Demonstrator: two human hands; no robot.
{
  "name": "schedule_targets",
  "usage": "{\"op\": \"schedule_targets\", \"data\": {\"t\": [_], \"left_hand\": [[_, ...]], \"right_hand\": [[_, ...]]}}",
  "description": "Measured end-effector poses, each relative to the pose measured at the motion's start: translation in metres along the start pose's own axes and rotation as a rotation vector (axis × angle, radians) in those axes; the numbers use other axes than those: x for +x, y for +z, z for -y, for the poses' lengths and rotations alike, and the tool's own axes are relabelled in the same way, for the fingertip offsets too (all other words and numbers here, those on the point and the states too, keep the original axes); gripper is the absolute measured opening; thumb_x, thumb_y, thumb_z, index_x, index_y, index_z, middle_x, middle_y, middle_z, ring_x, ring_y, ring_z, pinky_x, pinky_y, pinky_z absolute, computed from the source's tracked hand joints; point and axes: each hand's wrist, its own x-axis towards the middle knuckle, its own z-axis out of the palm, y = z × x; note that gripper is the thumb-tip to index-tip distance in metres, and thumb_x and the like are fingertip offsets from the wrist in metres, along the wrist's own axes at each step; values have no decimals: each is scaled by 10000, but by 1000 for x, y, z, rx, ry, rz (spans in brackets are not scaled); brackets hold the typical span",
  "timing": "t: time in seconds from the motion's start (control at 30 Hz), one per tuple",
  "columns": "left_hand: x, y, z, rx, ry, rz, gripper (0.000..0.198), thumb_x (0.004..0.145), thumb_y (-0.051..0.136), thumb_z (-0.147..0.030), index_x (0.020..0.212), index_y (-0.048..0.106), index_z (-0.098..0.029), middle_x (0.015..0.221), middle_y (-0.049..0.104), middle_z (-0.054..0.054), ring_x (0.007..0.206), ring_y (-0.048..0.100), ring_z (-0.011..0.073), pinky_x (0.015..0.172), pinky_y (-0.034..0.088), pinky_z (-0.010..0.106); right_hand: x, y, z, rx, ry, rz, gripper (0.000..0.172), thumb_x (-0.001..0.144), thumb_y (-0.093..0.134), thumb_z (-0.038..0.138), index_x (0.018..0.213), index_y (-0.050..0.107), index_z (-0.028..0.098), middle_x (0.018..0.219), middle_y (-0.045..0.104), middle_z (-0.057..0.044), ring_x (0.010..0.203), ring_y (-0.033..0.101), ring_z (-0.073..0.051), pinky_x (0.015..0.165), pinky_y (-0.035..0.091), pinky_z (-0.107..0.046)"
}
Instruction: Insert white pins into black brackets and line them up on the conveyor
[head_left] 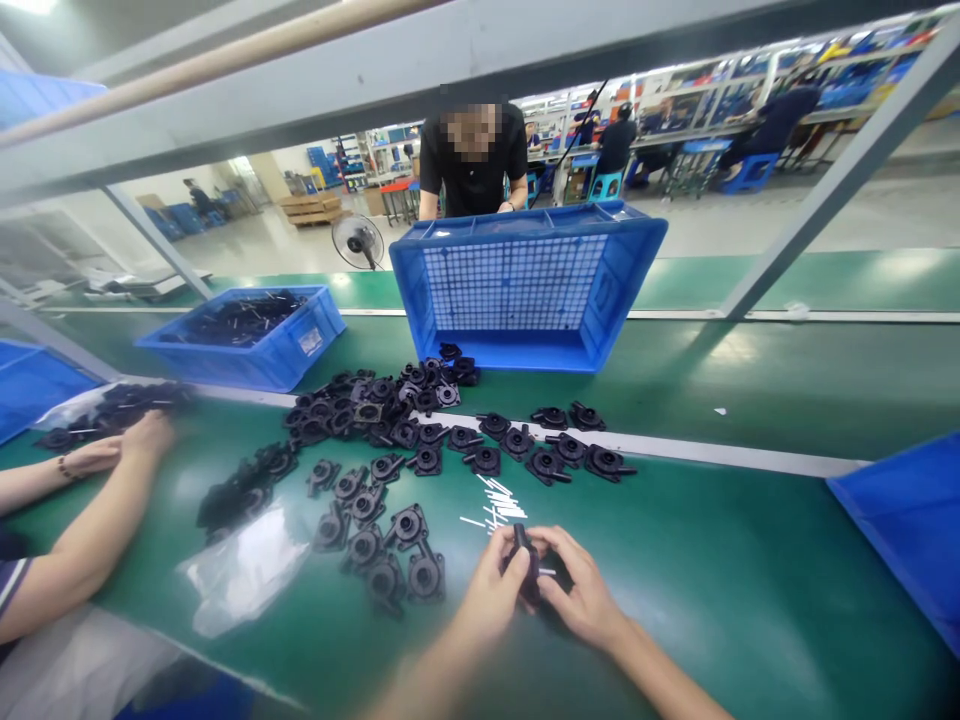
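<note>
**Both hands closed on one black plastic part at the near edge of the green table**

The left hand (pixel 491 590) and the right hand (pixel 581 598) meet near the near edge of the green table (pixel 750 580), fingers curled in around a single black part (pixel 527 560). The part is small, dark and matte, with a rounded upper end standing up between the thumbs; the rest of it is hidden by the fingers. Both hands grip it, the left thumb pressed on its left side, the right fingers wrapped around its right side and lower end.

Just beyond the hands lies a small scatter of thin white pins (pixel 499 502), loose on the table. To the left of the hands sit more black parts (pixel 390 545), each a flat piece with a round ring in the middle, and a bigger heap (pixel 375 405) spreads toward the middle of the table. A clear plastic bag (pixel 244 565) lies flat to the left of them.

Across the table a blue crate (pixel 525 280) is tipped on its side, its grid bottom facing this way, with a person in a black shirt (pixel 472 160) behind it. At the left edge a co-worker's hands (pixel 120 450) rest by another pile of parts. A second blue crate (pixel 247 335) of dark pieces stands at the far left.
</note>
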Motion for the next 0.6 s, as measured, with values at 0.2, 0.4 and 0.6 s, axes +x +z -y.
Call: {"op": "schedule_targets", "data": {"t": [0.2,0.4,0.6], "left_hand": [[1,1,-2,-240,-73,37,532,787,608,-519,1164,475,-167,1040,532,72,794,564,117,593,528,206],[2,2,-5,-426,-125,44,514,733,708,-409,1137,504,-167,1086,541,79,830,601,137,661,550,233],[1,2,-4,-413,-103,49,498,742,710,-336,1159,487,-179,1140,546,90,897,605,155,688,542,232]], "right_hand": [[2,1,-3,-64,15,-58,347,904,460,372,1216,453,221,1100,608,-79,1001,580,-219,847,473,-336],[3,1,-4,-23,95,-136,257,936,408,292,1171,490,228,1058,614,-61,980,583,-192,839,479,-308],[2,0,-5,-74,54,-127,314,932,407,339,1225,453,235,1110,602,-63,1012,575,-202,871,474,-330]]}}
